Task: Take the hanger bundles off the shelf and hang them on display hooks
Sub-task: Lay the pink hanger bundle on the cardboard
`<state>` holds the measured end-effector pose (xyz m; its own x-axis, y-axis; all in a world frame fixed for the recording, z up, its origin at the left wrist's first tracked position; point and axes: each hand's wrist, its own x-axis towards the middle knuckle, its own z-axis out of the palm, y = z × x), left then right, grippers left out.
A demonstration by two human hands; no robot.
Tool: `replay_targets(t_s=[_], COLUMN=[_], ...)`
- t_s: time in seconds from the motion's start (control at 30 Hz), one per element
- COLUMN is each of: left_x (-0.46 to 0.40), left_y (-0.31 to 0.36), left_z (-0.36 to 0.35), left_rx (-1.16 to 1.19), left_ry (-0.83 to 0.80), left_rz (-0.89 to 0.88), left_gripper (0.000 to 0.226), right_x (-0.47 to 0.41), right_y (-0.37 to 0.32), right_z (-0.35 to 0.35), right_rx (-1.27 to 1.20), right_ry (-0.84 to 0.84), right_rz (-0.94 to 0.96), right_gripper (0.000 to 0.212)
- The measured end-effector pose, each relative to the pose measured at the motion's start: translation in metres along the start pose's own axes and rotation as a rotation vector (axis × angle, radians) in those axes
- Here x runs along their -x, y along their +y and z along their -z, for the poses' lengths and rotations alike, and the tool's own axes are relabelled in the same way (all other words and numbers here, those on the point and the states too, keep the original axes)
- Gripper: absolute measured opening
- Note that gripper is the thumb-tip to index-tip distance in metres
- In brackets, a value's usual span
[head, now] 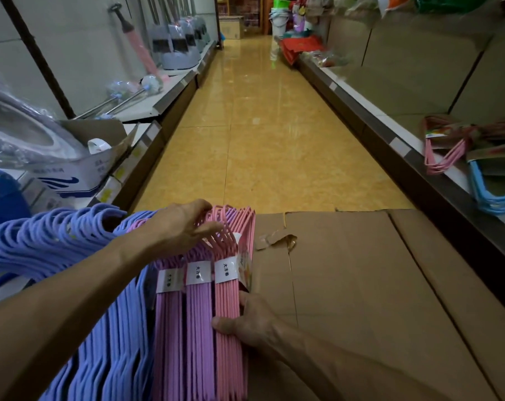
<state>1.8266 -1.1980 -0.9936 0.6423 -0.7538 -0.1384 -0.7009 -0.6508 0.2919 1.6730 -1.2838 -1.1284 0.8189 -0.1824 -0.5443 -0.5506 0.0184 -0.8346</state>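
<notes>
Hangers fill the lower left of the view, and you hold them with both hands. Your left hand lies over the hook ends of the pink bundle, fingers spread and curled into the hooks, probably to sort one bundle from its neighbours. Your right hand grips the same pink bundle low on its side, thumb across the front and fingers behind, so the bars stay together and do not fan out. Next to it stand two purple bundles, each with a white paper band, and left of these a big mass of blue hangers that reaches under your left forearm. The bundles lean against the edge of a flat cardboard box, which serves you as a support here.

More task goods wait on the right shelf: a pink hanger set and a light blue hanger set, both lying flat near the shelf edge. No display hook is visible from here, so where you must hang them I cannot tell.

In my judgement you are at the stage of separating one bundle. Keep the right grip firm, because the paper band alone may slip when you lift by the hooks.
</notes>
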Motion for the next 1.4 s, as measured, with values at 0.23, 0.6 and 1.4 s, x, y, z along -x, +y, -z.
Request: replay_targets(t_s=[0.23, 0.6, 1.4], left_x=[-0.012, -0.058, -0.158], left_y=[0.035, 0.196, 0.345], left_z=[0.003, -0.004, -0.058], left_rx=[0.096, 0.611, 0.924], left_ry=[0.222, 0.349, 0.196], left_rz=[-0.111, -0.333, -0.231], left_gripper=[0.051, 0.019, 0.023], right_x=[0.020, 0.110, 0.011], right_y=[-0.015, -0.044, -0.038], right_z=[0.041, 0.263, 0.501], right_rx=[0.173, 0.046, -0.958], right_ry=[0.027, 0.572, 0.656], right_rz=[0.115, 0.169, 0.279], right_gripper=[0.026, 0.024, 0.059])
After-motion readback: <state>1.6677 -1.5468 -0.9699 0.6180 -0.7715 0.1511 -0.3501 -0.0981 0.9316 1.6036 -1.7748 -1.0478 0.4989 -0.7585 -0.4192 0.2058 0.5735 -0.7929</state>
